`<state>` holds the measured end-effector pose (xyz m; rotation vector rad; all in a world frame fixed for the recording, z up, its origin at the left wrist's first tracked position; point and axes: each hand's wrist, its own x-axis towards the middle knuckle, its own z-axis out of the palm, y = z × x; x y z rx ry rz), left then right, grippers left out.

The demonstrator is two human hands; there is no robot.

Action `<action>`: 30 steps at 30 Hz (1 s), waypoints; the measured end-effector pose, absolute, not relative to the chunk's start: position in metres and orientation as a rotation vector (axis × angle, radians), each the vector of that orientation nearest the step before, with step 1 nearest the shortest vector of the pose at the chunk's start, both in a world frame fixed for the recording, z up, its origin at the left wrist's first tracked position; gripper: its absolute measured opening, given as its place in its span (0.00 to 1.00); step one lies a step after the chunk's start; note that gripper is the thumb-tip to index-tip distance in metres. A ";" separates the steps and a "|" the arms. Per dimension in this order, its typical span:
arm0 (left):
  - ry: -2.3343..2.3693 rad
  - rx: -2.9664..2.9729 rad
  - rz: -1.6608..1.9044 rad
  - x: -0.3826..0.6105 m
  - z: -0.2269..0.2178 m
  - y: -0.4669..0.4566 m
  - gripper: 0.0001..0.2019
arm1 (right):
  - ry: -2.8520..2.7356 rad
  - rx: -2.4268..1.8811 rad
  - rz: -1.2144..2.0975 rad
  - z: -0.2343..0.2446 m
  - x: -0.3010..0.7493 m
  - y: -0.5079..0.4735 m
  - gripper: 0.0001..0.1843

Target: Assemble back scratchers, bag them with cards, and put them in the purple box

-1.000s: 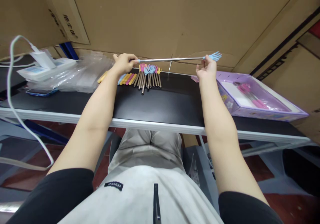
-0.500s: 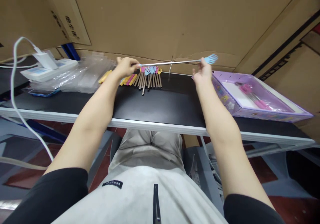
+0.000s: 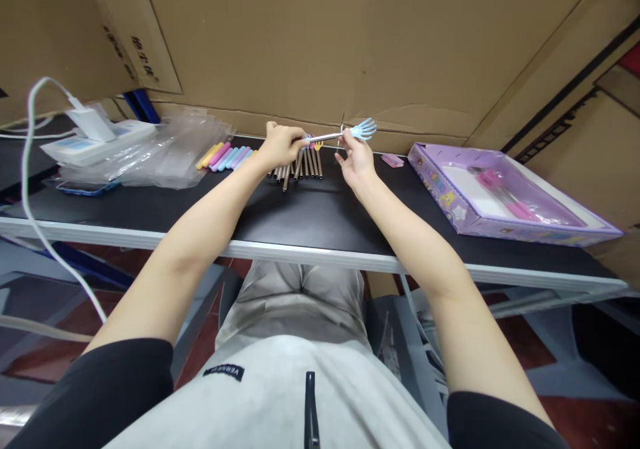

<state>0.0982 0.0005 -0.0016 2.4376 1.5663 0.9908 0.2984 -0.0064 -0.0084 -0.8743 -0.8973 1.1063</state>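
My left hand (image 3: 281, 145) is closed round the grip end of a telescopic back scratcher (image 3: 334, 135) with a metal shaft and a light blue claw head (image 3: 363, 129). My right hand (image 3: 354, 159) pinches the shaft just under the claw head. The scratcher is pushed short, held above the black table (image 3: 320, 212). Right below my hands lies a row of several more collapsed scratchers (image 3: 298, 161) with metal shafts and coloured heads. Loose coloured grips (image 3: 224, 156), yellow, pink and blue, lie to their left.
A purple box (image 3: 505, 192) holding pink items in plastic stands at the right. A small pink piece (image 3: 392, 160) lies beside it. Clear plastic bags (image 3: 163, 150), a white charger (image 3: 91, 123) with cable and a power strip sit at the left. Cardboard boxes (image 3: 320, 42) wall the back.
The scratcher was stretched long between my hands; now it is collapsed short. My right hand has moved left toward my left hand, carrying the blue head with it.
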 end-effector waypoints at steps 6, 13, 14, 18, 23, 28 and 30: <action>1.565 2.441 0.986 0.099 -0.003 0.001 0.09 | -0.909 -0.883 1.096 -0.015 0.298 -0.003 0.28; 1.584 2.412 1.003 0.090 0.010 -0.001 0.09 | -0.911 -0.801 1.064 -0.004 0.315 0.018 0.22; 1.609 2.395 1.018 0.083 0.012 0.000 0.09 | -0.891 -0.803 1.041 0.001 0.323 0.024 0.21; 1.756 2.283 1.041 0.045 0.015 0.006 0.11 | -0.782 -0.849 0.959 0.022 0.369 0.044 0.21; 1.886 2.180 1.004 0.011 0.009 0.010 0.13 | -0.453 -0.849 0.973 0.035 0.423 0.038 0.16; 1.885 2.174 0.990 -0.004 0.006 0.008 0.08 | -0.364 -0.844 0.895 0.039 0.440 0.020 0.15; 1.879 2.185 1.005 -0.002 0.007 0.007 0.09 | -0.381 -0.832 0.895 0.041 0.431 0.016 0.14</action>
